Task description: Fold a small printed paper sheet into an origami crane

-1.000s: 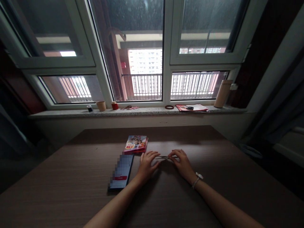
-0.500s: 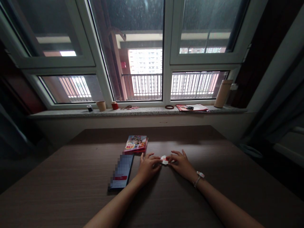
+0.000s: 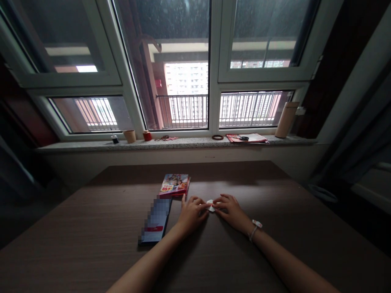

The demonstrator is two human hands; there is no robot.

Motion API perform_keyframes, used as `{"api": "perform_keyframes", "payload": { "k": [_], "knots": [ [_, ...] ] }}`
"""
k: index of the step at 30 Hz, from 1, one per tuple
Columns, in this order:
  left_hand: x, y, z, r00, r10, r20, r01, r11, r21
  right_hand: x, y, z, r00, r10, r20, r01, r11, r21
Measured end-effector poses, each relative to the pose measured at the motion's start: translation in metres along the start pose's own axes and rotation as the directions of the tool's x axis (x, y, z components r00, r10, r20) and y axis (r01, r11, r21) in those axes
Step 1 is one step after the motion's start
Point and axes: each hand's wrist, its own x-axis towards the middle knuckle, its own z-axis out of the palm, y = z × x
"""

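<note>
Both my hands rest on a dark wooden table point(image 3: 91, 236), fingertips meeting in the middle. My left hand point(image 3: 191, 213) and my right hand point(image 3: 231, 211) pinch a small white and red piece of paper point(image 3: 210, 204) between them, folded small. A bracelet sits on my right wrist. A blurred-out phone point(image 3: 156, 221) lies just left of my left hand. A stack of colourful printed cards or leaflets point(image 3: 174, 184) lies beyond it.
A stone windowsill point(image 3: 189, 143) runs behind the table, carrying a small cup point(image 3: 130, 136), a red pot point(image 3: 147, 135), a bead bracelet point(image 3: 218, 137), red papers point(image 3: 246, 138) and a tall tan cylinder point(image 3: 286, 120). Dark curtains hang at the right.
One second ago the paper was a thin flat strip stretched between my hands. Now it is folded into a small white piece, and my hands have drawn closer together.
</note>
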Motion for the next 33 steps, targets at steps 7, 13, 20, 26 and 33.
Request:
{"api": "perform_keyframes", "payload": {
  "k": [7,13,20,26,33],
  "knots": [
    [-0.001,-0.003,0.006,0.999,0.028,-0.027,-0.028,0.999,0.024,-0.001,0.001,-0.005,0.997,-0.043,0.059,0.050,0.993,-0.110],
    [-0.001,-0.008,0.010,1.000,0.015,-0.011,-0.015,1.000,-0.001,-0.002,0.000,-0.003,0.996,-0.084,0.016,0.085,0.989,-0.119],
    [-0.001,-0.009,0.012,1.000,-0.004,-0.026,0.003,1.000,-0.031,-0.001,0.004,0.001,0.994,-0.107,-0.031,0.105,0.992,-0.068],
    [-0.001,-0.005,0.008,1.000,-0.004,-0.023,0.004,1.000,-0.007,-0.001,-0.001,0.000,0.994,-0.102,-0.038,0.098,0.991,-0.094],
    [-0.001,-0.005,0.008,1.000,-0.012,-0.010,0.012,1.000,0.001,-0.001,-0.003,0.000,0.998,-0.066,-0.022,0.064,0.995,-0.073]
  ]
}}
